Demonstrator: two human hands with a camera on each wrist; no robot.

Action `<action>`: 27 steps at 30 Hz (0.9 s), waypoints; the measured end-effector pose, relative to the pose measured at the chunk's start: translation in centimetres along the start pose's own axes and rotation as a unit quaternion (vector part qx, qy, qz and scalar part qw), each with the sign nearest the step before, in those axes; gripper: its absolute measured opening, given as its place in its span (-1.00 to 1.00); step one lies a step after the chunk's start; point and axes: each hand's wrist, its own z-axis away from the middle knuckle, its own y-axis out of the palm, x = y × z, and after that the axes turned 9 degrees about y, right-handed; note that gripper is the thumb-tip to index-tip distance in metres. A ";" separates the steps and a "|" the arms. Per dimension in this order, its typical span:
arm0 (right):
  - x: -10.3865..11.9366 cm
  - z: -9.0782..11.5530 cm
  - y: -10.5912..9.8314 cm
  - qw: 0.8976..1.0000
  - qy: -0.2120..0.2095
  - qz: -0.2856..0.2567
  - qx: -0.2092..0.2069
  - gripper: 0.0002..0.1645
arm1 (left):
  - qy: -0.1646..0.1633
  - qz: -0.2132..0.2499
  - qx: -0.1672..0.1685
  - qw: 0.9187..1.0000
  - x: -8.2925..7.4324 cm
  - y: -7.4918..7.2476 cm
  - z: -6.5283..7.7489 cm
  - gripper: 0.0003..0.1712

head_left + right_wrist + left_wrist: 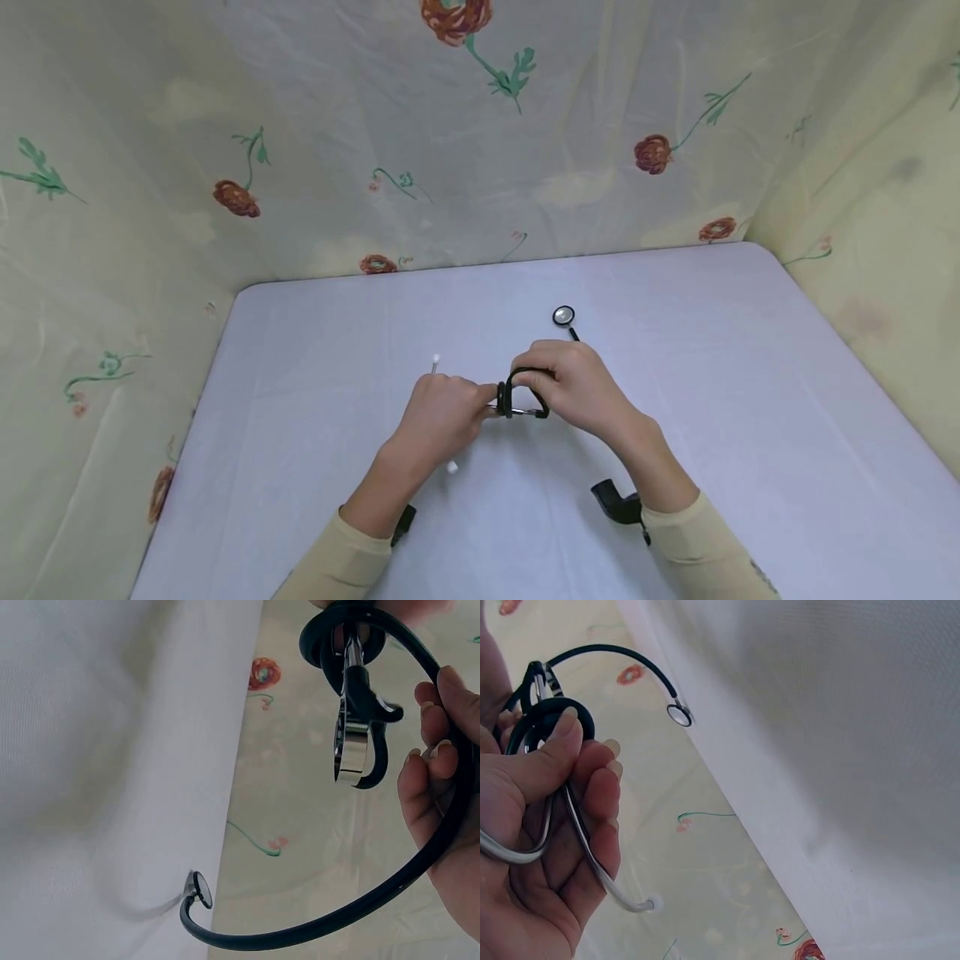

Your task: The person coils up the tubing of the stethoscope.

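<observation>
A stethoscope with black tubing is held above the table between both hands. My left hand (444,410) grips its metal ear tubes (592,859) and a wound loop of tubing, the thumb pressed on the loop. White ear tips show on either side of that hand in the head view. My right hand (573,385) pinches the free length of black tubing (330,924) between thumb and fingers. Beyond it, the round chest piece (563,316) hangs at the end of the tubing. More of the coil (319,637) wraps round the metal part near the left fingers.
A white cloth covers the table (315,333), whose far edge meets a flower-printed curtain (337,125). The same curtain rises at left and right. Black wrist-worn pieces (617,502) show beside the sleeves.
</observation>
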 end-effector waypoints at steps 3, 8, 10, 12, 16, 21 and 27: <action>-0.3 -0.2 0.0 1.000 0.000 -0.005 -0.006 -0.96 | 0.016 0.004 0.005 1.000 0.0 0.0 0.1 -0.83; -0.9 -0.3 -0.2 1.000 0.001 -0.009 -0.011 -0.95 | 0.043 0.012 0.001 0.999 0.1 0.0 0.2 -0.81; -1.1 -0.3 -0.4 1.000 0.000 -0.009 -0.010 -0.95 | 0.054 0.016 -0.007 0.998 0.1 0.0 0.2 -0.81; -1.2 -0.4 -0.6 1.000 -0.002 -0.014 -0.005 -0.94 | 0.066 0.021 -0.015 0.998 0.1 0.0 0.3 -0.81; -1.5 -0.5 -0.9 0.998 0.019 -0.050 0.025 -0.92 | 0.084 0.023 -0.027 0.996 0.1 0.0 0.4 -0.79; -1.9 -0.5 -1.2 0.991 0.078 -0.094 0.062 -0.92 | 0.094 0.020 -0.034 0.995 0.0 -0.4 0.4 -0.81; -2.2 -0.5 -1.5 0.980 0.125 -0.121 0.094 -0.92 | 0.110 0.038 -0.036 0.993 0.0 -0.5 0.4 -0.89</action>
